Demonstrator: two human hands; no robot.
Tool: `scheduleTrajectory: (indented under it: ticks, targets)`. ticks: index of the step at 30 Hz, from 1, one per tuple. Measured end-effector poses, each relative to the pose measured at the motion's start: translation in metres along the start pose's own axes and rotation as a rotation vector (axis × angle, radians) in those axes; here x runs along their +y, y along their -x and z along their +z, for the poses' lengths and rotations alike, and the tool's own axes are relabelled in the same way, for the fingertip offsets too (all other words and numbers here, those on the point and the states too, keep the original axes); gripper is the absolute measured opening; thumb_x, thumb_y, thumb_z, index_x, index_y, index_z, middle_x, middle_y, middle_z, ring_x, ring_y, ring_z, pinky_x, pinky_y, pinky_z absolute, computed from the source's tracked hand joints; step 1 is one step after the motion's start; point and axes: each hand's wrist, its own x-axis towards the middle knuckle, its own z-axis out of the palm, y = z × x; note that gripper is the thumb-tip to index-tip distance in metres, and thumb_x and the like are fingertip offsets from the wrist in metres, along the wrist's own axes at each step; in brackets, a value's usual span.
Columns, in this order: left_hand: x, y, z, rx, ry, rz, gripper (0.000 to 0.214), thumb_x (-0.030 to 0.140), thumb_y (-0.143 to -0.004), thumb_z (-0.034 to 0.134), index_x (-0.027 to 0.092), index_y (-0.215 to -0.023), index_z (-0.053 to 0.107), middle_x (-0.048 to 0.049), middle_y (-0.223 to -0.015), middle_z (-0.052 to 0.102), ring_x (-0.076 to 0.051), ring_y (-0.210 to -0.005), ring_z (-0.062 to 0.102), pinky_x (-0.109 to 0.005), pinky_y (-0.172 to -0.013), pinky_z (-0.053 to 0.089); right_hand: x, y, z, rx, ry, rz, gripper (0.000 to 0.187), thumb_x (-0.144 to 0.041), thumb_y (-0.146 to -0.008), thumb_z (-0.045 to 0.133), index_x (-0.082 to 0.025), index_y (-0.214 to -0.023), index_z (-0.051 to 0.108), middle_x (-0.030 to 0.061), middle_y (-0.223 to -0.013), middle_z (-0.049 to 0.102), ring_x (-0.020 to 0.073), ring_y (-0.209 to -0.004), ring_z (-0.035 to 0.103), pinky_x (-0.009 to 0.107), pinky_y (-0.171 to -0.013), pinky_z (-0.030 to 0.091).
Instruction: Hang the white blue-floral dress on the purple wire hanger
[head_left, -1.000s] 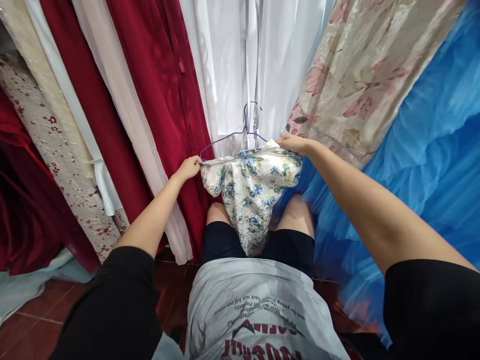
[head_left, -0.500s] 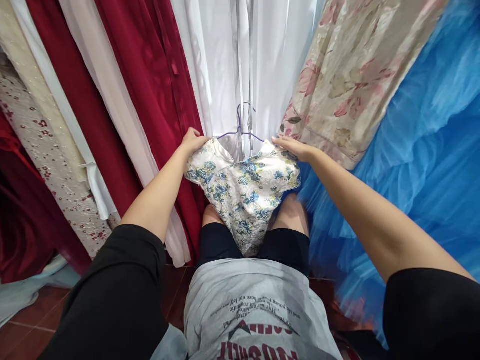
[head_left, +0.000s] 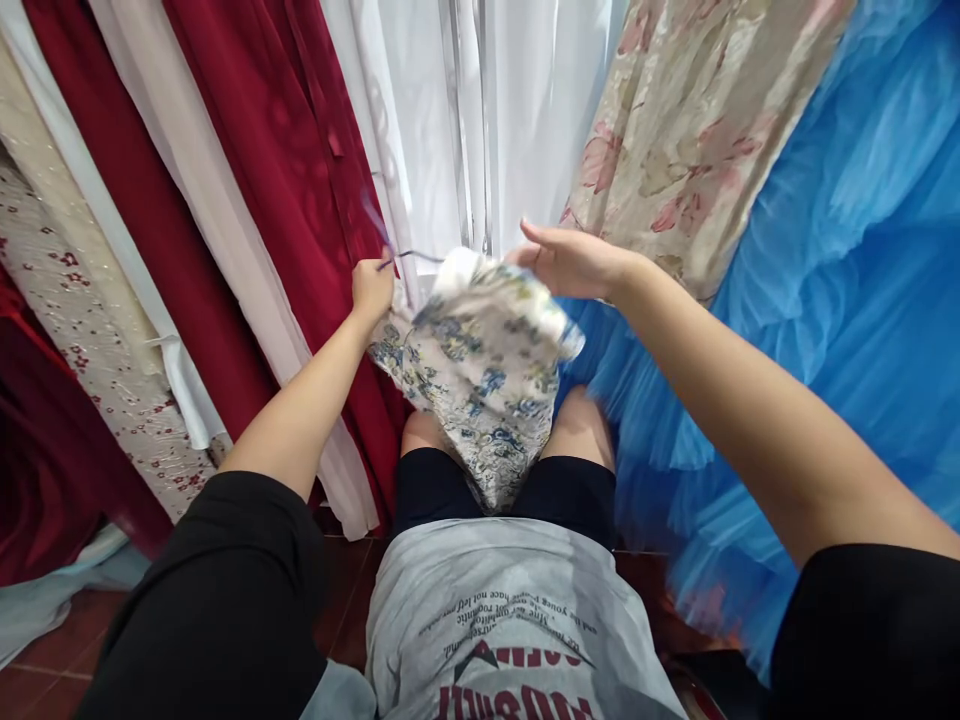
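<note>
A short-sleeved white garment printed with blue flowers [head_left: 487, 380] hangs down between my knees, its upper part folded over and blurred by motion. My left hand [head_left: 373, 288] is closed around a thin purple clothes hanger [head_left: 409, 254] near the garment's left shoulder. The hanger's hook is smeared by motion above that hand. At the other shoulder my right hand [head_left: 576, 262] is open, thumb raised and fingers stretched out. Its fingertips are partly behind the garment's edge, and I cannot tell if they touch the cloth.
Long hanging clothes surround me: dark red fabric [head_left: 300, 200] and pale pink fabric [head_left: 195, 200] to the left, white fabric [head_left: 529, 120] ahead. A beige floral dress [head_left: 675, 170] and blue tulle [head_left: 825, 300] hang at the right. Reddish floor tiles [head_left: 349, 590] show below.
The garment has gone from spread out to folded over and turned. My left hand has moved from its shoulder onto the hanger, which has tilted left. My right hand has let go and opened.
</note>
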Motion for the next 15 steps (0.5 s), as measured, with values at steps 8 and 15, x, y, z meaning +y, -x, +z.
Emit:
scheduleTrajectory:
  ticks: [8, 15]
  targets:
    - [0.059, 0.021, 0.023, -0.313, 0.809, -0.186, 0.06, 0.067, -0.096, 0.039, 0.021, -0.058, 0.04, -0.0002, -0.055, 0.045, -0.013, -0.053, 0.052, -0.028, -0.057, 0.045, 0.04, -0.017, 0.063, 0.049, 0.691, -0.396, 0.115, -0.056, -0.06, 0.09, -0.012, -0.153, 0.037, 0.0239, -0.15, 0.046, 0.0457, -0.139, 0.043, 0.06, -0.114, 0.037]
    - [0.093, 0.061, 0.027, -0.602, 1.012, -0.156, 0.032, 0.029, -0.075, 0.081, 0.016, -0.101, 0.067, -0.0059, -0.103, 0.071, -0.022, -0.099, 0.071, -0.038, -0.096, 0.054, 0.086, 0.013, 0.074, 0.243, 0.895, -0.366, 0.077, -0.055, -0.077, 0.067, -0.012, -0.137, 0.045, 0.0217, -0.125, 0.065, 0.042, -0.112, 0.064, 0.046, -0.085, 0.052]
